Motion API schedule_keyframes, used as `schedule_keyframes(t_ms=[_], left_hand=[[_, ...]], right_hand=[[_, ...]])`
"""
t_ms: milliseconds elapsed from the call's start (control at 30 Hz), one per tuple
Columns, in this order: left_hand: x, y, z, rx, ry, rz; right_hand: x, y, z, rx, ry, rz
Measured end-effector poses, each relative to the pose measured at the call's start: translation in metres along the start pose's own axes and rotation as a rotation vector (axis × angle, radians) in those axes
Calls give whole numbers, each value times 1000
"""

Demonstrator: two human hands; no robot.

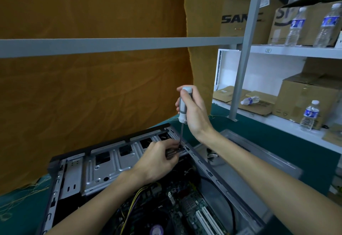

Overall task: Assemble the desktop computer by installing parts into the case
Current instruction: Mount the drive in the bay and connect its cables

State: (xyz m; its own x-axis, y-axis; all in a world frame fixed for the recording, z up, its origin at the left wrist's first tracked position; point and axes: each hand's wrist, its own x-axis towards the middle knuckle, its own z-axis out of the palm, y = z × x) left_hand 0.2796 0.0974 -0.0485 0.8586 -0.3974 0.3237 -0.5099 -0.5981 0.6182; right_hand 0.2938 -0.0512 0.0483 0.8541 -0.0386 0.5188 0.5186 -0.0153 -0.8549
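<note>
The right hand [192, 111] was raised, its fingers wrapped in a closed grip, wrist bent. The left hand [159, 158] was held lower, fingertips pinched together. Both forearms were extended forward.

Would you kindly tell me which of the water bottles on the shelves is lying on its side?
The water bottle on the flattened cardboard, lower shelf; the other three stand upright.
</note>
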Motion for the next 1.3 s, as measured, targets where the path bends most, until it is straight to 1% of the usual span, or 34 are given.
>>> schedule_keyframes(t_ms=[67,133,200,267,300,333,400,433,467,500,567,600,633,700,733,800,867,900,1000,1033,1133,1233,1300], left_hand=[[-1,-1,0,35,-2,25],[-1,-2,0,46,5,51],[-2,-3,0,73,9,72],[-3,-5,0,130,-5,75],[-4,-6,0,156,-15,77],[-3,-7,0,180,-24,78],[-3,-7,1,225,-45,76],[-3,-6,1,241,-54,74],[-2,-6,1,253,-60,73],[-2,-6,1,264,-67,73],[-2,-6,0,292,-78,74],[-3,-6,-1,309,-82,77],[-3,-6,-2,327,-86,81],[-4,-6,-3,354,-87,96],[-4,-7,-4,359,-84,103],[-4,-7,-3,362,-81,117],[-4,-9,-3,360,-66,127],[-4,-10,-3,361,-61,134],[-4,-12,-1,362,-51,151],[-4,-13,-1,362,-51,154],[-3,-14,-1,365,-46,154],[-2,-14,-1,369,-49,153],[-2,-15,-1,369,-46,154]], right_hand=[[3,-3,-8,-188,-40,-92],[8,-8,-16,-467,-85,-249],[16,-15,-20,-766,-108,-334],[28,-23,-21,-987,-109,-294],[35,-29,-22,-1083,-167,-239],[41,-37,-23,-1150,-271,-165],[56,-56,-25,-1158,-514,23],[62,-65,-26,-1128,-607,92],[66,-71,-26,-1122,-657,108],[68,-73,-25,-1161,-675,79],[69,-73,-21,-1319,-661,-15],[69,-72,-20,-1368,-667,-26],[71,-73,-19,-1374,-702,8],[74,-79,-19,-1283,-816,139],[76,-81,-19,-1218,-852,176],[75,-79,-17,-1251,-836,114],[74,-78,-14,-1403,-769,16],[75,-78,-13,-1435,-774,28],[77,-81,-13,-1307,-863,168],[78,-80,-13,-1290,-855,171],[77,-79,-10,-1334,-825,114],[77,-82,-10,-1264,-896,134],[76,-79,-8,-1331,-841,44]])
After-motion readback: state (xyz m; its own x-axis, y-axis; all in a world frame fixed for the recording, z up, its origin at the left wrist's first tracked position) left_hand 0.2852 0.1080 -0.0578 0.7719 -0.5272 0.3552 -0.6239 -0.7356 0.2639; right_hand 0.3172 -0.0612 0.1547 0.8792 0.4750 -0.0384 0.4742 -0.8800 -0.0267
